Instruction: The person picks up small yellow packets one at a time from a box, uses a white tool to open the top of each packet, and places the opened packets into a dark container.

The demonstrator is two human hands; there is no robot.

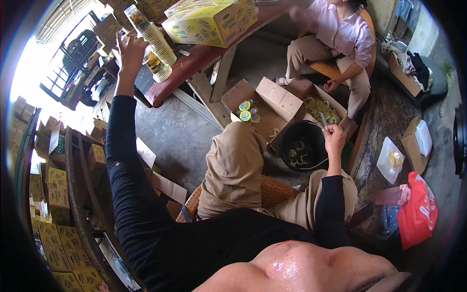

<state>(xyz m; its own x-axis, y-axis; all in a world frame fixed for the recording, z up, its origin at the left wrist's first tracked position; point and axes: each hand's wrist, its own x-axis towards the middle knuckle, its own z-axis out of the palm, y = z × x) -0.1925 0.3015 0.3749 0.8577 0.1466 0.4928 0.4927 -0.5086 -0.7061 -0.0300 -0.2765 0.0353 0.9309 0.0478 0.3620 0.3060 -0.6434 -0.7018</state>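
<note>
My left hand (131, 51) is raised at the upper left, at the near end of a dark red table (204, 54); its fingers are spread at a clear plastic cup, and whether they grip it is not plain. Beside it are a leaning stack of plastic cups (160, 43) and a cup with an orange label (155, 65). My right hand (334, 137) holds a small knife (323, 119), blade up, over the rim of a black bucket (285, 140). Pale peel-like strips (299, 151) lie inside the bucket.
A person (344, 40) sits opposite by a cardboard box of yellowish scraps (321, 107). Another open box (237, 96) holds cups with printed lids (245, 115). Yellow cartons (204, 29) stand on the table. A red plastic bag (417, 215) and a clear bag (391, 160) lie at right.
</note>
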